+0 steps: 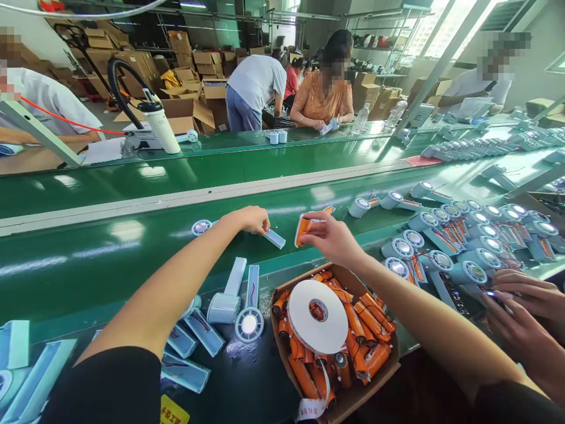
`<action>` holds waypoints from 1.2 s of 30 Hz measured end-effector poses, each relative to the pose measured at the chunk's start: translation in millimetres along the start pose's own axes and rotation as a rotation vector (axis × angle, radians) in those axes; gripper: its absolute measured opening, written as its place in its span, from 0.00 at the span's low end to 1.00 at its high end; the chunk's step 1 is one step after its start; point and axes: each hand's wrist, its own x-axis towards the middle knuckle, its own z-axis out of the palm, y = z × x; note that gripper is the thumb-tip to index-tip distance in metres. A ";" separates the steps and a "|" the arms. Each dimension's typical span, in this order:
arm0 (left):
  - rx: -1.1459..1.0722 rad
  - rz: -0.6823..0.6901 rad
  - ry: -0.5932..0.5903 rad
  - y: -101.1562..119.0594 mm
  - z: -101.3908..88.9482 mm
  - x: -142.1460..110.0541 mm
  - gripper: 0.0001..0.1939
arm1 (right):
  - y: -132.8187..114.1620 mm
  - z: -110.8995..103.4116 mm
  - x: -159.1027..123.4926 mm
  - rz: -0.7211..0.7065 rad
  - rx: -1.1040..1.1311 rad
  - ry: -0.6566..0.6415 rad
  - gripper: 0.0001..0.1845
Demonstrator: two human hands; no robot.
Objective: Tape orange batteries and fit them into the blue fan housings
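My left hand [252, 219] is closed on a pale blue fan housing [274, 238] that rests on the green conveyor belt [110, 259], its round head [201, 227] lying to the left. My right hand [332, 238] pinches an orange cylindrical battery [302, 229] just right of that housing. Below my right arm sits a cardboard box [388, 380] of orange batteries [366, 321], with a white tape roll [318, 317] lying on top.
More pale blue fan housings [229, 300] lie at the near edge, and several [459, 241] crowd the belt to the right. Another person's hands [525, 306] work at the right edge. People sit across the line among cardboard boxes [189, 112]. A white bottle [161, 126] stands left.
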 end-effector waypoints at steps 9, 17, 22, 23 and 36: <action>-0.070 -0.021 0.108 3.6 5.3 3.9 0.13 | 1.9 39.4 52.9 0.058 -0.957 -0.404 0.20; -0.117 -0.024 0.138 5.8 9.9 16.1 0.12 | 4.9 50.4 60.4 0.113 -1.203 -0.553 0.28; -0.180 -0.035 0.154 5.4 13.9 28.9 0.13 | 8.8 59.3 70.3 0.142 -1.252 -0.631 0.26; -0.190 -0.036 0.156 5.5 14.7 31.1 0.14 | 9.1 60.8 72.9 0.147 -1.257 -0.644 0.25; -0.203 -0.067 0.251 26.0 18.6 33.8 0.17 | -19.0 36.6 69.9 0.147 -1.213 -0.577 0.18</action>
